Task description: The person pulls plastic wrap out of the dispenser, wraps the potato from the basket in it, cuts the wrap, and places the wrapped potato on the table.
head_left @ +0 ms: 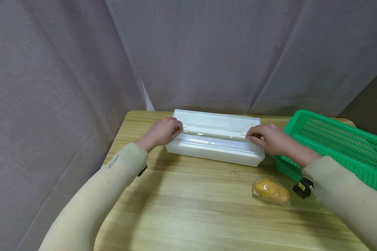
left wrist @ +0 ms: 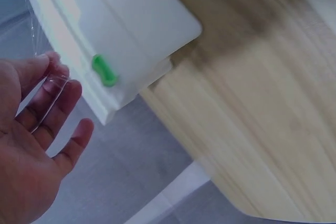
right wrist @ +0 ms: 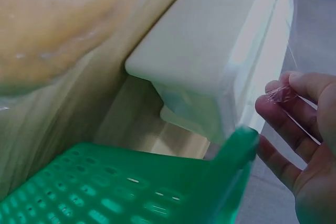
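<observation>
A white cling film box (head_left: 213, 157) lies on the table with its lid (head_left: 216, 118) tilted up at the back. Clear cling film (head_left: 212, 136) stretches above the box between the two hands. At the box's left end, the left hand (head_left: 165, 131) pinches one edge of the film; the left wrist view shows it between thumb and fingertips (left wrist: 63, 72). Over the right end, the right hand (head_left: 270, 139) pinches the other edge, the film bunched at the fingertips (right wrist: 275, 95). A yellow fruit (head_left: 271, 190), wrapped in clear film, sits in front of the right hand.
A green perforated basket (head_left: 342, 139) stands at the right, close beside the right forearm. The wooden table (head_left: 182, 205) extends in front of the box. Grey curtain (head_left: 201, 62) hangs behind it. A green clip (left wrist: 105, 70) shows on the box's left end.
</observation>
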### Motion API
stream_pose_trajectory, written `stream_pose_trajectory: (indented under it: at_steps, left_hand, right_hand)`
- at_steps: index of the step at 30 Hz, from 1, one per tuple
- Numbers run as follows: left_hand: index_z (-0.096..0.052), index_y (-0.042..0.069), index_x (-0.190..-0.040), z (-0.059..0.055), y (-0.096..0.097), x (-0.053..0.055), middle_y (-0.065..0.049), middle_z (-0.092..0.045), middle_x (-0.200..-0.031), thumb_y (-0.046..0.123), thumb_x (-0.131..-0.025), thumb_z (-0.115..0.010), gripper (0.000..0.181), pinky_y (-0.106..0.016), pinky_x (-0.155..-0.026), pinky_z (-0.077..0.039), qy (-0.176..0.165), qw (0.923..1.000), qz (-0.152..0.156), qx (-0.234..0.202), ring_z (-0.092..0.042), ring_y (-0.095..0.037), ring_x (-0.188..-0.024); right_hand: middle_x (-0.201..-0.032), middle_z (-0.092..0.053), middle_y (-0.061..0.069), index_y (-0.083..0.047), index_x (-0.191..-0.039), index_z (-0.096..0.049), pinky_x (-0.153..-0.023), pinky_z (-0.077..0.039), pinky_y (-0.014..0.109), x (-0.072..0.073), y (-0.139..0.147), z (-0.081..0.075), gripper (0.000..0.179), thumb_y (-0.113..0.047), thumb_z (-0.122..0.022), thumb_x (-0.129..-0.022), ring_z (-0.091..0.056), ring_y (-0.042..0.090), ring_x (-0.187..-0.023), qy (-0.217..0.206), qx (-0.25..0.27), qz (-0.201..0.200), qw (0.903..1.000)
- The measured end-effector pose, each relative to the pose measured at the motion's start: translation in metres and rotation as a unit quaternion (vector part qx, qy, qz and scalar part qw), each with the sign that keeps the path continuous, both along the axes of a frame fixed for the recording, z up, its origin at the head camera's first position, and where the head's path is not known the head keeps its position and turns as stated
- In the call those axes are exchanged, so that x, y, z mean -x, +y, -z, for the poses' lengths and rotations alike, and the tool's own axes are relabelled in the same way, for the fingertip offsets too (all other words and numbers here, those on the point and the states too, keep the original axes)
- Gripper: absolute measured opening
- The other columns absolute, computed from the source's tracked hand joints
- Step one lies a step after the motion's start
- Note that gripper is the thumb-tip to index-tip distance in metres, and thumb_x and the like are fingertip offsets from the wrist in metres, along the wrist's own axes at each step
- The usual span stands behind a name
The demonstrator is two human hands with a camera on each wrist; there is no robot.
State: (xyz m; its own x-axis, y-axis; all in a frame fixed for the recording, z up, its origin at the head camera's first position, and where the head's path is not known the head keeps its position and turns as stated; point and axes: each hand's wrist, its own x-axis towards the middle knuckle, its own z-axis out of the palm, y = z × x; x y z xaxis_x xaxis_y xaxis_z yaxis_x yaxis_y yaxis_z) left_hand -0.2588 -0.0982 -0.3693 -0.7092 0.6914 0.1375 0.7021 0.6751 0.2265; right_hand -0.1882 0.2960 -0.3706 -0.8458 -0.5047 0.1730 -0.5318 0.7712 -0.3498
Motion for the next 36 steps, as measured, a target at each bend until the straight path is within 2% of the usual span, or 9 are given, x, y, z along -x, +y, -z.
stream_pose_trajectory:
  at_steps: [6, 11, 18, 22, 36]
  left_hand:
    - [-0.075, 0.002, -0.098, -0.017, 0.000, 0.005, -0.008, -0.072, -0.093, 0.004, -0.104, -0.063, 0.014, -0.040, -0.085, -0.057, -0.048, 0.9987, 0.002, -0.013, -0.064, -0.023, -0.086]
    - [-0.076, 0.001, -0.099, -0.032, 0.000, 0.009, -0.009, -0.075, -0.094, 0.008, -0.106, -0.065, 0.015, -0.042, -0.087, -0.057, -0.062, 0.9977, 0.003, -0.026, -0.068, -0.025, -0.089]
    - [-0.077, 0.002, -0.103, -0.056, 0.000, 0.008, -0.011, -0.077, -0.101, 0.012, -0.108, -0.065, 0.016, -0.045, -0.094, -0.058, -0.064, 0.9975, -0.013, -0.025, -0.071, -0.028, -0.098]
    - [-0.078, 0.002, -0.105, -0.070, -0.001, 0.008, -0.013, -0.078, -0.105, 0.012, -0.108, -0.065, 0.017, -0.046, -0.096, -0.058, -0.061, 0.9976, -0.016, -0.030, -0.073, -0.030, -0.102]
    - [-0.076, 0.003, -0.105, -0.108, -0.001, 0.010, -0.013, -0.076, -0.106, 0.014, -0.109, -0.063, 0.017, -0.045, -0.092, -0.056, -0.035, 0.9974, -0.045, -0.045, -0.070, -0.028, -0.098]
  right_hand:
    - [-0.091, -0.074, 0.000, -0.006, -0.106, -0.078, -0.067, -0.054, 0.030, 0.003, 0.004, -0.011, 0.009, -0.007, -0.070, -0.104, -0.062, 0.009, -0.077, -0.033, 0.018, 0.007, 0.9993]
    - [-0.092, -0.074, 0.001, -0.006, -0.110, -0.077, -0.068, -0.055, 0.030, 0.003, 0.007, -0.027, 0.012, -0.010, -0.067, -0.106, -0.065, 0.012, -0.078, -0.071, 0.016, 0.009, 0.9973]
    - [-0.088, -0.071, -0.004, -0.009, -0.109, -0.077, -0.066, -0.055, 0.029, 0.005, 0.012, -0.051, 0.011, -0.010, -0.066, -0.106, -0.065, 0.009, -0.079, -0.053, 0.002, 0.000, 0.9986]
    - [-0.088, -0.071, -0.007, -0.010, -0.111, -0.077, -0.065, -0.054, 0.028, 0.006, 0.012, -0.064, 0.012, -0.011, -0.066, -0.107, -0.065, 0.009, -0.079, -0.055, -0.003, 0.011, 0.9984]
    - [-0.092, -0.073, -0.003, -0.012, -0.113, -0.078, -0.065, -0.052, 0.027, 0.010, 0.014, -0.101, 0.015, -0.014, -0.064, -0.109, -0.064, 0.010, -0.079, -0.027, -0.018, 0.048, 0.9983]
